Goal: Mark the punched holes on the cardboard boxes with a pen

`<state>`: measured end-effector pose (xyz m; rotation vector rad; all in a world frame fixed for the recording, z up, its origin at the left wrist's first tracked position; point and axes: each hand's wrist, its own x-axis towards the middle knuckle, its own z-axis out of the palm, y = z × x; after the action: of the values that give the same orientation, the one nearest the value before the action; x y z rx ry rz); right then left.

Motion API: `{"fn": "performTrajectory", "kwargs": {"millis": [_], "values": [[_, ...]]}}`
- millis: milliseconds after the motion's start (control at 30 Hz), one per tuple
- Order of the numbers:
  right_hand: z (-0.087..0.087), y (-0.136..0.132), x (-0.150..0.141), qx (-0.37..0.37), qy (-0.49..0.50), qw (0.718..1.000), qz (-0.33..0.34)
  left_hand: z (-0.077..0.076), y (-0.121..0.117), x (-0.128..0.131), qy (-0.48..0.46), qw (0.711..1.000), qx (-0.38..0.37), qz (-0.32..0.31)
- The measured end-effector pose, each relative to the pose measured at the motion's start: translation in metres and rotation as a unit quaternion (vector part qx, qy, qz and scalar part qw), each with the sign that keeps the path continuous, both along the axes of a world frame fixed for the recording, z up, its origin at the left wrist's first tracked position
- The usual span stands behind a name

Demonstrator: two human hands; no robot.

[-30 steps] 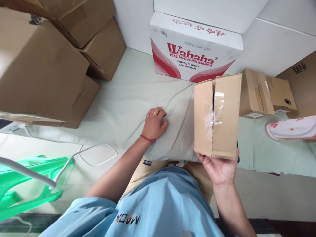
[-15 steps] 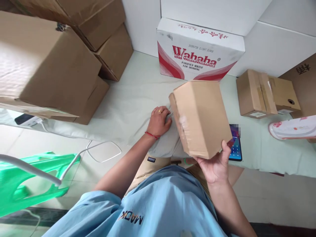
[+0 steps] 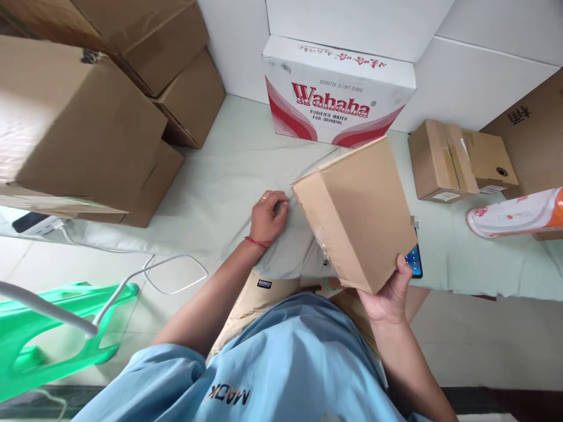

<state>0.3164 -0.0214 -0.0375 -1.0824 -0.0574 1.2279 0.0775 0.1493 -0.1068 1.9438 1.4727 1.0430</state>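
Note:
My right hand [image 3: 387, 296] grips a brown cardboard box [image 3: 367, 205] by its near lower corner, thumb on the broad plain side. The box is tilted in the air above the bed-like covered surface, its taped narrow side facing left. Behind its right edge a phone [image 3: 414, 261] with a lit screen lies partly hidden. Left of the box, my left hand [image 3: 269, 218] rests on the pale green cloth [image 3: 229, 170], holding nothing. Its fingers curl loosely, with a gap between thumb and forefinger.
A white and red Wahaha water carton [image 3: 338, 97] stands against the wall. Large cardboard boxes [image 3: 92, 135] are stacked at left. Smaller taped boxes [image 3: 440, 161] and a white-orange cylinder [image 3: 514, 214] are at right. A green plastic stool [image 3: 65, 340] and white cable [image 3: 176, 258] are at lower left.
My right hand has turned the box, so its taped side swings left and a plain broad side shows. The phone has come partly into view. My left hand's fingers have curled more.

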Motion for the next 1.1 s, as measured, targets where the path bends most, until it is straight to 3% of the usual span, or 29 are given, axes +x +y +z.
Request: {"fn": "performTrajectory", "kwargs": {"millis": [200, 367, 500, 567, 633, 700, 800, 867, 967, 1100], "values": [[-0.012, -0.027, 0.037, 0.013, 0.001, 1.000, -0.026, 0.042, -0.042, -0.006, -0.121, 0.993, 0.005, -0.002], [-0.024, -0.038, 0.049, 0.032, -0.058, 0.997, -0.032, 0.077, -0.078, -0.013, -0.310, 0.947, -0.024, -0.079], [-0.024, -0.032, 0.039, 0.034, -0.086, 0.996, -0.007, 0.092, -0.087, -0.023, -0.279, 0.950, -0.025, -0.138], [-0.017, -0.029, 0.032, 0.031, -0.093, 0.995, 0.035, 0.090, -0.088, -0.025, -0.235, 0.960, -0.056, -0.142], [-0.004, -0.028, 0.025, 0.035, -0.123, 0.988, 0.088, 0.081, -0.089, -0.027, -0.252, 0.956, -0.102, -0.109], [0.013, -0.030, 0.017, 0.045, -0.180, 0.975, 0.122, 0.070, -0.091, -0.028, -0.329, 0.928, -0.161, -0.073], [0.038, -0.034, 0.003, 0.066, -0.264, 0.956, 0.110, 0.056, -0.097, -0.029, -0.423, 0.873, -0.234, -0.059], [0.050, -0.037, -0.005, 0.090, -0.284, 0.949, 0.104, 0.052, -0.100, -0.031, -0.446, 0.854, -0.262, -0.059], [0.055, -0.038, -0.007, 0.120, -0.280, 0.943, 0.132, 0.050, -0.103, -0.037, -0.448, 0.849, -0.277, -0.051], [0.047, -0.033, 0.003, 0.105, -0.250, 0.955, 0.118, 0.046, -0.103, -0.044, -0.427, 0.869, -0.244, -0.055]]}}
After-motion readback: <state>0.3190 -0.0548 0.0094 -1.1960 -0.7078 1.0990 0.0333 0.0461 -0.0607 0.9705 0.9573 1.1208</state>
